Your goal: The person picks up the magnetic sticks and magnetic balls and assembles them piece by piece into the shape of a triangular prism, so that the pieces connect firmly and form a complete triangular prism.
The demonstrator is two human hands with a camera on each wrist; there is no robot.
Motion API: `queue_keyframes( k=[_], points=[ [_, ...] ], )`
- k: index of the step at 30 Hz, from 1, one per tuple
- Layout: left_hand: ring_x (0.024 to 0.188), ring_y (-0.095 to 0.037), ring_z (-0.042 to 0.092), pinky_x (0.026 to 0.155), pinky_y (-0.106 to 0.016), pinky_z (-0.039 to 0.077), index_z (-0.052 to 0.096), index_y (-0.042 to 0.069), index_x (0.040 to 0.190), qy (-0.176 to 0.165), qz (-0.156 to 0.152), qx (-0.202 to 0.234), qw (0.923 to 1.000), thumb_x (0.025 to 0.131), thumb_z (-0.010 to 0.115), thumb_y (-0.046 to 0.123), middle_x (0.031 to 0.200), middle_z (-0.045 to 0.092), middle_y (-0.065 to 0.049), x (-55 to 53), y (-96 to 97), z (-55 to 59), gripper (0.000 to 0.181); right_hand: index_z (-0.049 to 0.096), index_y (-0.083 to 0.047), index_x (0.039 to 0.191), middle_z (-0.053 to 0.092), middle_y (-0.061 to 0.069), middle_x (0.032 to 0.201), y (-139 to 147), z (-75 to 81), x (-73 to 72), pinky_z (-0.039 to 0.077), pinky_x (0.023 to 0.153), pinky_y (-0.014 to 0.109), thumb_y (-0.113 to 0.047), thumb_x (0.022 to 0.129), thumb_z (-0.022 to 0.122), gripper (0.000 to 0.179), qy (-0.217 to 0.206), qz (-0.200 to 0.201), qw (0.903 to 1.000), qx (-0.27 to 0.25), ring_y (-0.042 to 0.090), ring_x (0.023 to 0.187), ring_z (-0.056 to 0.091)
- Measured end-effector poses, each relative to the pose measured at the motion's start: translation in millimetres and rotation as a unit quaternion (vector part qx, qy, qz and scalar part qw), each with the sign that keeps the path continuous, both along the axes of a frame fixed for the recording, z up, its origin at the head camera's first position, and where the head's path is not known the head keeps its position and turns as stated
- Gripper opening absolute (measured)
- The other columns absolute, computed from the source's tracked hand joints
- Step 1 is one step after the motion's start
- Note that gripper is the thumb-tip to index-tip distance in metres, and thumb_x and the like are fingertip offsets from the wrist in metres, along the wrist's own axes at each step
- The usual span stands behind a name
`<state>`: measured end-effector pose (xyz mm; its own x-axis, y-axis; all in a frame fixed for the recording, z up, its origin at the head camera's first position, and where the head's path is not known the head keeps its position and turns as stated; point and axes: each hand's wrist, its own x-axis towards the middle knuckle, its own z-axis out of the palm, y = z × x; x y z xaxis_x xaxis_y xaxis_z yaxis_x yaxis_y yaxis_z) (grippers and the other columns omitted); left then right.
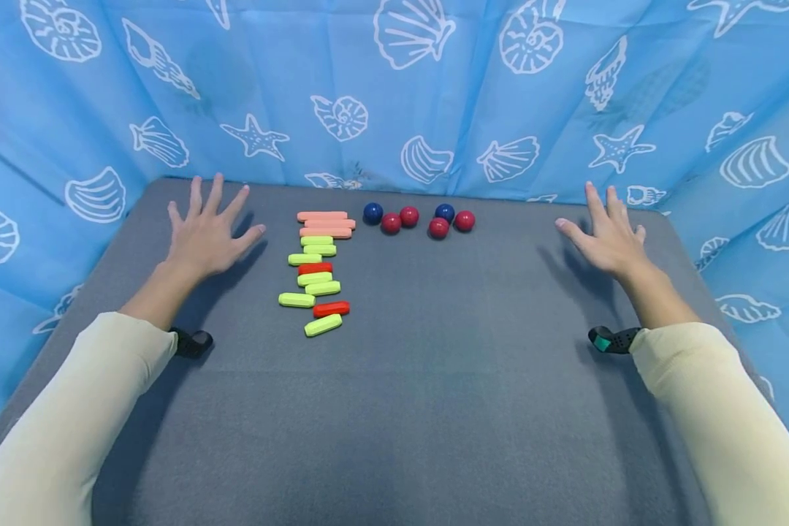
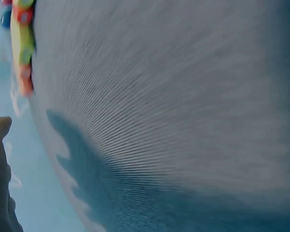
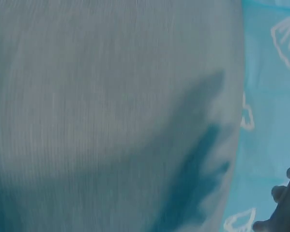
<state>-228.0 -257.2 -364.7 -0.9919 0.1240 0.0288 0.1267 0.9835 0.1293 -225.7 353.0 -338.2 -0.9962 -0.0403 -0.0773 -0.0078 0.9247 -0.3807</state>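
Note:
My left hand [image 1: 205,237] hovers over the left part of the grey table with its fingers spread and nothing in it. To its right lies a column of small sticks: three salmon-pink sticks [image 1: 327,225] at the far end, then several shorter yellow-green sticks [image 1: 323,288] and two red sticks [image 1: 332,309] among them. On the far right, my right hand [image 1: 610,241] is also raised, fingers apart, holding nothing. Between the hands, nearer the back edge, sit two dark blue balls [image 1: 372,213] and several red balls [image 1: 439,228]. Each wrist view shows only part of its hand.
A blue curtain [image 1: 427,109] with white shell and starfish prints stands behind and beside the grey table [image 1: 394,424]. Black wrist straps, the left strap [image 1: 192,342] and the right strap [image 1: 613,340], show at the cuffs of pale sleeves. Both hands cast shadows on the table.

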Motion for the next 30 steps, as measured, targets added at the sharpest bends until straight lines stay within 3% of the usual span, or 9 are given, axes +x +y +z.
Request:
queue_keyframes(
  k=[5, 9, 12, 17, 23, 30],
  points=[
    [0.150, -0.042, -0.012, 0.107, -0.078, 0.003, 0.018, 0.020, 0.160, 0.019, -0.063, 0.013, 0.9977, 0.098, 0.044, 0.060, 0.166, -0.001, -0.016, 20.0, 17.1, -0.3, 0.078, -0.012, -0.017, 0.159, -0.017, 0.021, 0.162, -22.6, -6.5, -6.1, -0.003, 0.106, 0.077, -0.056, 0.101, 0.041, 0.088, -0.006, 0.018, 0.9971, -0.073, 0.041, 0.148, -0.015],
    [0.150, -0.043, 0.000, 0.106, -0.077, 0.012, 0.026, 0.019, 0.159, 0.034, -0.121, 0.036, 0.9914, 0.097, 0.052, 0.056, 0.165, 0.008, -0.018, 37.6, 27.5, -4.1, 0.076, -0.005, -0.018, 0.160, -0.004, 0.017, 0.166, -44.1, -13.4, -9.4, 0.006, 0.114, 0.068, -0.048, 0.098, 0.055, 0.092, -0.008, 0.031, 0.9894, -0.142, 0.038, 0.151, -0.004],
    [0.149, -0.044, 0.010, 0.106, -0.075, 0.019, 0.038, 0.018, 0.154, 0.046, -0.180, 0.075, 0.9797, 0.095, 0.061, 0.049, 0.163, 0.018, -0.020, 51.5, 34.2, -8.9, 0.071, 0.002, -0.016, 0.161, 0.010, 0.019, 0.165, -59.7, -18.7, -10.9, 0.013, 0.116, 0.062, -0.039, 0.096, 0.064, 0.092, -0.009, 0.041, 0.9816, -0.186, 0.039, 0.150, 0.009],
    [0.143, -0.040, 0.030, 0.103, -0.072, 0.029, 0.061, 0.017, 0.137, 0.060, -0.273, 0.142, 0.9498, 0.086, 0.076, 0.040, 0.155, 0.036, -0.017, 70.8, 44.5, -16.3, 0.058, 0.010, -0.010, 0.160, 0.027, 0.024, 0.159, -82.7, -26.7, -15.4, 0.019, 0.118, 0.052, -0.022, 0.094, 0.070, 0.090, -0.005, 0.055, 0.9628, -0.265, 0.036, 0.148, 0.022],
    [0.138, -0.037, 0.036, 0.101, -0.069, 0.035, 0.072, 0.021, 0.124, 0.025, -0.308, 0.211, 0.9275, 0.081, 0.082, 0.036, 0.150, 0.043, -0.013, 86.2, 56.2, -21.2, 0.047, 0.018, -0.007, 0.159, 0.042, 0.022, 0.151, -104.2, -32.0, -19.4, 0.022, 0.117, 0.050, -0.016, 0.093, 0.071, 0.086, -0.005, 0.051, 0.9474, -0.316, 0.031, 0.146, 0.030],
    [0.137, -0.034, 0.039, 0.103, -0.067, 0.036, 0.076, 0.022, 0.110, 0.009, -0.334, 0.203, 0.9206, 0.076, 0.086, 0.039, 0.149, 0.045, -0.011, 91.0, 63.8, -19.6, 0.039, 0.020, -0.009, 0.158, 0.044, 0.018, 0.151, -117.1, -39.7, -24.0, 0.025, 0.117, 0.048, -0.014, 0.092, 0.072, 0.084, -0.020, 0.035, 0.9378, -0.345, 0.027, 0.149, 0.024]
  ],
)
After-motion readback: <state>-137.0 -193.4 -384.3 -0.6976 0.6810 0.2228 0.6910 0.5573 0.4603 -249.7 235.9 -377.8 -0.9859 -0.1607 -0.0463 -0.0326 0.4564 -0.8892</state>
